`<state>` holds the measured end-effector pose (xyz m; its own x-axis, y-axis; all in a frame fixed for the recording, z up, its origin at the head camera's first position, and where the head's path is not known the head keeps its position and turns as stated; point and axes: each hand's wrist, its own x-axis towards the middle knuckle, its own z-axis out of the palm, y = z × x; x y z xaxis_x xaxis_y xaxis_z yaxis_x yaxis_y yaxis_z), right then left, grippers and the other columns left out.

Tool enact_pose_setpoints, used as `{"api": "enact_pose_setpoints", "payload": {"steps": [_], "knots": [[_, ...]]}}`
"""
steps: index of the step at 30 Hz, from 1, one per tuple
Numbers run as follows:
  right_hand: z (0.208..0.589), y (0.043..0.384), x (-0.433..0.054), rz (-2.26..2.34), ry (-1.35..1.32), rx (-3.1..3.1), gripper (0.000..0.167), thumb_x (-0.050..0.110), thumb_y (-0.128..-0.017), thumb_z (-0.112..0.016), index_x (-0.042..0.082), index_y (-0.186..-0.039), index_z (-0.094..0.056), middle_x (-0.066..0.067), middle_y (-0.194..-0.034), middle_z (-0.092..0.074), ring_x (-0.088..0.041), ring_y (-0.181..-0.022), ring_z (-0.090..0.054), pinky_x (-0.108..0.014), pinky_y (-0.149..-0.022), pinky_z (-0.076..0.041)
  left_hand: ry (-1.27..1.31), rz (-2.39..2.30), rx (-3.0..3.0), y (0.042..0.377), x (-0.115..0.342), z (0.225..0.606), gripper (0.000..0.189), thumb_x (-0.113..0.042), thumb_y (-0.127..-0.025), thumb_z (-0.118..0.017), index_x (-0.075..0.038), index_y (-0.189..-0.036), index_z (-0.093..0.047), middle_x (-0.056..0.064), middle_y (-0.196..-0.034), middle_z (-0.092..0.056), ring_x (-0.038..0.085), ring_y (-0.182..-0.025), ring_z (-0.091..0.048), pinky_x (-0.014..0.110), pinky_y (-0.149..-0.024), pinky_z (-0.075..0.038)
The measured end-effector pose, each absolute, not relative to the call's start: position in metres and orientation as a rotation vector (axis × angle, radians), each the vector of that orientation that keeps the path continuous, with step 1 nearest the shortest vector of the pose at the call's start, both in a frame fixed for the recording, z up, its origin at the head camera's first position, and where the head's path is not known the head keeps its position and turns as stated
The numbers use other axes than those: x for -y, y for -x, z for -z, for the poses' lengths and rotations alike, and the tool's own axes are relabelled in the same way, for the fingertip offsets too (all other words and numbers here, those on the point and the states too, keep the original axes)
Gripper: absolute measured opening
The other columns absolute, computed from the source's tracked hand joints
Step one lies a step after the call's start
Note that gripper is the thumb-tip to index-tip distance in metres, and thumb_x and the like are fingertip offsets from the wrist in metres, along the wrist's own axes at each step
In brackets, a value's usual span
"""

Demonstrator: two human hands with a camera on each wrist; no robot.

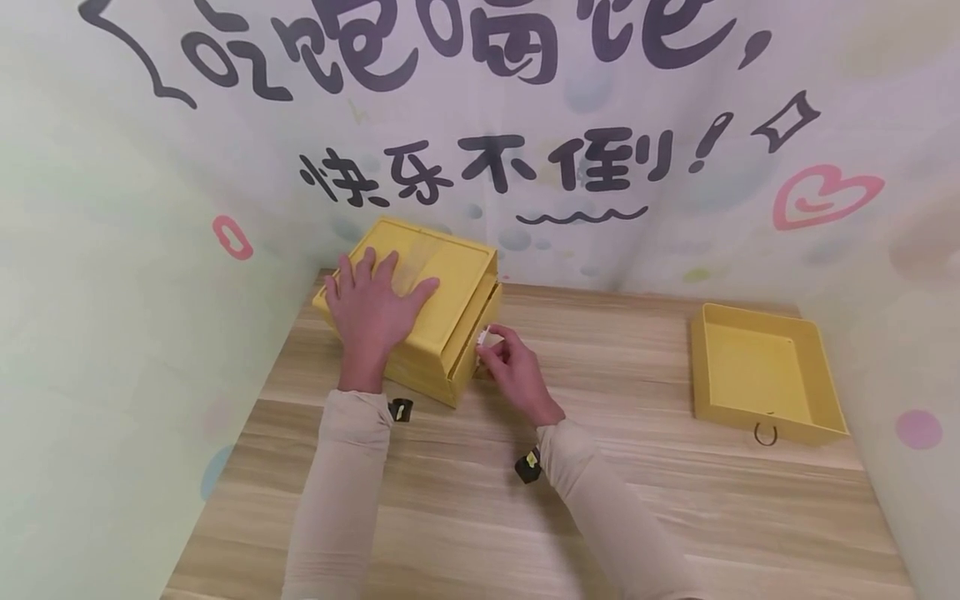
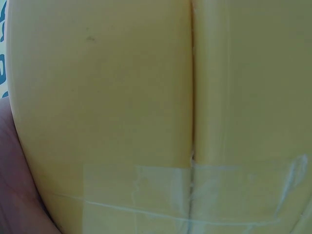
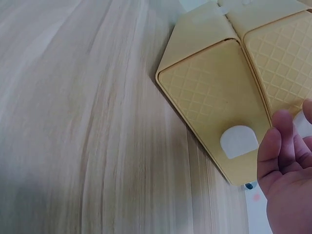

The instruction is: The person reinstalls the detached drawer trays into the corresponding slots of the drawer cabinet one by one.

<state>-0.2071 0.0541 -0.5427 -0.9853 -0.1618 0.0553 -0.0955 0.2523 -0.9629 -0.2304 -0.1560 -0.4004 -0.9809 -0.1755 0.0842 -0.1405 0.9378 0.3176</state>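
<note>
A yellow two-drawer box (image 1: 420,262) stands at an angle near the back wall. My left hand (image 1: 372,304) rests flat on its top with the fingers spread. In the left wrist view, the box's side (image 2: 97,87) shows a seam with clear tape across it. My right hand (image 1: 517,371) is at the drawer fronts, pinching a white handle (image 1: 483,336) between thumb and fingers. The right wrist view shows that handle mostly hidden behind the fingers. The other drawer front (image 3: 204,83), with a waffle pattern, bears a rounded white handle (image 3: 239,141) that no hand touches.
A separate shallow yellow tray (image 1: 701,358) lies at the right of the wooden table (image 1: 615,367), with a thin dark ring (image 1: 765,435) at its front. Printed cloth walls (image 1: 600,250) close in the back and both sides.
</note>
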Motion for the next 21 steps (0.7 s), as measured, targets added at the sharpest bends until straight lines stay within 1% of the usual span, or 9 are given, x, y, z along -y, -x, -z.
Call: {"api": "enact_pose_setpoints", "payload": {"steps": [2,5,8,10,12,15,16,17,21], "knots": [[0.5422,0.2077,-0.0527,1.874,0.252,-2.431,0.042,0.022,-0.102,-0.063,0.007,-0.139,-0.052,-0.03,-0.097,-0.068,-0.05,-0.083,-0.066,-0.04,-0.069,-0.062,-0.242,0.471,2.98,0.2305,0.156,0.4001,0.089,-0.083,-0.089,-0.041,-0.024,-0.156,-0.041,0.011,-0.168,-0.028,0.045,-0.158,-0.009,0.066,-0.126,-0.006],[0.5411,0.208,-0.0508,1.887,0.248,-2.41,0.042,0.021,-0.102,-0.063,0.006,-0.139,-0.051,-0.03,-0.097,-0.068,-0.053,-0.083,-0.066,-0.054,-0.074,-0.062,-0.239,0.461,2.978,0.231,0.1562,0.4,0.089,-0.083,-0.089,-0.041,-0.024,-0.156,-0.041,0.011,-0.168,-0.028,0.045,-0.158,-0.01,0.066,-0.126,-0.006],[0.5399,0.2075,-0.0494,1.894,0.237,-2.416,0.041,0.02,-0.102,-0.064,0.006,-0.139,-0.052,-0.029,-0.096,-0.068,-0.05,-0.081,-0.066,-0.051,-0.072,-0.062,-0.236,0.453,2.975,0.2316,0.1562,0.4006,0.089,-0.083,-0.089,-0.041,-0.024,-0.156,-0.041,0.011,-0.168,-0.029,0.045,-0.158,-0.01,0.065,-0.126,-0.007],[0.5386,0.2072,-0.0485,1.892,0.234,-2.423,0.041,0.019,-0.101,-0.064,0.006,-0.138,-0.052,-0.028,-0.095,-0.069,-0.042,-0.076,-0.067,-0.047,-0.07,-0.063,-0.239,0.459,2.972,0.2314,0.1559,0.4005,0.089,-0.083,-0.089,-0.041,-0.024,-0.156,-0.041,0.011,-0.168,-0.029,0.045,-0.158,-0.01,0.065,-0.126,-0.007],[0.5372,0.2071,-0.0476,1.89,0.231,-2.42,0.04,0.019,-0.102,-0.064,0.007,-0.138,-0.053,-0.027,-0.095,-0.069,-0.029,-0.071,-0.066,-0.047,-0.071,-0.063,-0.242,0.473,2.971,0.2313,0.1557,0.4003,0.089,-0.082,-0.089,-0.042,-0.024,-0.156,-0.041,0.011,-0.168,-0.029,0.045,-0.158,-0.01,0.065,-0.126,-0.006],[0.5354,0.2068,-0.0465,1.893,0.217,-2.402,0.04,0.019,-0.102,-0.063,0.007,-0.139,-0.053,-0.027,-0.095,-0.069,-0.014,-0.066,-0.062,-0.052,-0.074,-0.062,-0.246,0.5,2.977,0.2307,0.1556,0.3997,0.089,-0.082,-0.089,-0.043,-0.024,-0.156,-0.041,0.011,-0.168,-0.028,0.045,-0.159,-0.008,0.065,-0.126,-0.005],[0.535,0.2066,-0.0462,1.892,0.211,-2.402,0.04,0.019,-0.102,-0.063,0.007,-0.139,-0.053,-0.027,-0.094,-0.068,-0.014,-0.066,-0.062,-0.053,-0.074,-0.062,-0.246,0.506,2.979,0.2307,0.1555,0.3996,0.089,-0.082,-0.089,-0.043,-0.024,-0.156,-0.041,0.011,-0.168,-0.027,0.045,-0.159,-0.007,0.065,-0.126,-0.004],[0.535,0.2067,-0.0459,1.894,0.208,-2.403,0.04,0.019,-0.102,-0.063,0.007,-0.139,-0.053,-0.026,-0.093,-0.068,-0.017,-0.066,-0.063,-0.052,-0.073,-0.062,-0.246,0.506,2.979,0.2309,0.1554,0.3996,0.089,-0.082,-0.089,-0.043,-0.023,-0.156,-0.041,0.011,-0.168,-0.027,0.045,-0.159,-0.007,0.065,-0.126,-0.005],[0.5357,0.2071,-0.0452,1.885,0.205,-2.422,0.04,0.02,-0.102,-0.064,0.008,-0.138,-0.053,-0.022,-0.09,-0.068,-0.04,-0.075,-0.067,-0.032,-0.066,-0.06,-0.251,0.489,2.981,0.2309,0.1543,0.3993,0.089,-0.082,-0.089,-0.042,-0.024,-0.156,-0.041,0.011,-0.168,-0.027,0.045,-0.159,-0.008,0.065,-0.126,-0.005]]}}
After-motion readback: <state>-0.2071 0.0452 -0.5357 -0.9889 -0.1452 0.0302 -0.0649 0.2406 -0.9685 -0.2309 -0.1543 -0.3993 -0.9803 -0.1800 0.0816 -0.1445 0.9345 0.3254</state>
